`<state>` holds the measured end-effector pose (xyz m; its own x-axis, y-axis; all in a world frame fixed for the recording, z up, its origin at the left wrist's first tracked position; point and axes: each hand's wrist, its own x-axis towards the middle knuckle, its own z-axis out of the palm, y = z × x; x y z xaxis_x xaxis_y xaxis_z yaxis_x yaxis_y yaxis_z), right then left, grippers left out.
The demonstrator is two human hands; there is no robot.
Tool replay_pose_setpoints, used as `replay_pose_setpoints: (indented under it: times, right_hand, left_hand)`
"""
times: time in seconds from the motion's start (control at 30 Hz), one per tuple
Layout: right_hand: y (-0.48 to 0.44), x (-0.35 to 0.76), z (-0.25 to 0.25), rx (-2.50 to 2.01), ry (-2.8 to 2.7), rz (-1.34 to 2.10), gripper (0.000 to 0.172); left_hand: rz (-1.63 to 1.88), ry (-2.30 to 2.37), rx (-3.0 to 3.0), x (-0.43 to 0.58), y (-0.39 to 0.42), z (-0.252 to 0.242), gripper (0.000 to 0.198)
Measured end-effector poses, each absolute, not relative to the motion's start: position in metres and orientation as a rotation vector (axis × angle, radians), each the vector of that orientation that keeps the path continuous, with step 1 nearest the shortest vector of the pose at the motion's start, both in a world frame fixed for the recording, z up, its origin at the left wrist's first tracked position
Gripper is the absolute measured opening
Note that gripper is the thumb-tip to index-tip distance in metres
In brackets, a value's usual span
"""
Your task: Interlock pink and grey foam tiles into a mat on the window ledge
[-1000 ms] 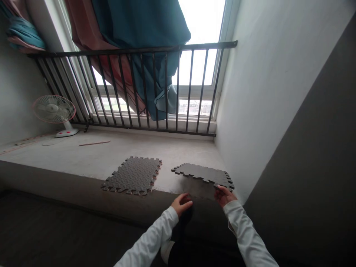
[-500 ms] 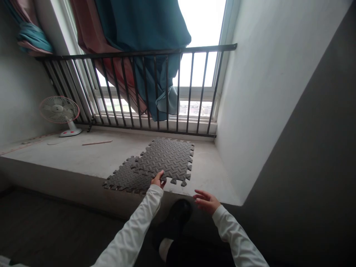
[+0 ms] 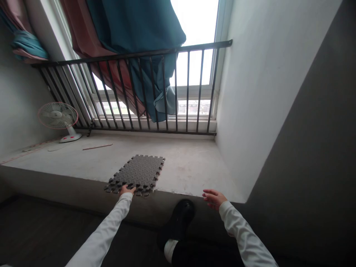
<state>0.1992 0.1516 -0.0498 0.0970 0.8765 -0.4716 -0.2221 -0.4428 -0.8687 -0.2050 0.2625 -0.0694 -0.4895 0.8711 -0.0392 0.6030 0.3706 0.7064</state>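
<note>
Grey interlocking foam mats point(image 3: 140, 168) lie stacked on the window ledge point(image 3: 183, 167), with their front teeth reaching its edge. My left hand point(image 3: 128, 190) grips the front edge of the stack, thumb on top and the other fingers partly hidden. How many mats are stacked, I cannot tell. To the right, my right hand point(image 3: 214, 198) hovers at the ledge's front edge with fingers apart, holding nothing.
A black railing point(image 3: 133, 55) runs across the window, with a teal and pink curtain point(image 3: 133, 26) hanging behind it. At the ledge's left end stands a small fan point(image 3: 58, 115); a thin reddish strip point(image 3: 97, 147) lies nearby. My shoe point(image 3: 182, 217) is below the ledge.
My left hand has moved left with the upper mat, which now lies over the lower one instead of sticking out to the right. My right hand stays open, a little farther right.
</note>
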Motion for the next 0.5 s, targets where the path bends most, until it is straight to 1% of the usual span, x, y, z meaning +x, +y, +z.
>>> replay_pose_setpoints:
  times: [0.1, 0.2, 0.27, 0.33, 0.5]
  right_hand:
    - [0.152, 0.198, -0.053, -1.495, -0.670, 1.511, 0.027]
    - [0.151, 0.199, -0.055, -1.521, -0.673, 1.510, 0.026]
    - [0.150, 0.200, -0.055, -1.516, -0.684, 1.515, 0.025]
    - [0.149, 0.200, -0.054, -1.510, -0.691, 1.522, 0.024]
    - [0.146, 0.197, -0.047, -1.538, -0.678, 1.538, 0.021]
  left_hand:
    - [0.686, 2.257, 1.617, -0.196, 0.262, -0.077, 0.024]
    - [0.231, 2.294, 1.973, -0.178, 0.263, -0.077, 0.027]
    - [0.059, 2.331, 2.005, -0.168, 0.264, -0.074, 0.031]
    - [0.012, 2.338, 2.007, -0.163, 0.266, -0.070, 0.033]
    - [-0.025, 2.275, 2.056, -0.169, 0.269, -0.065, 0.030]
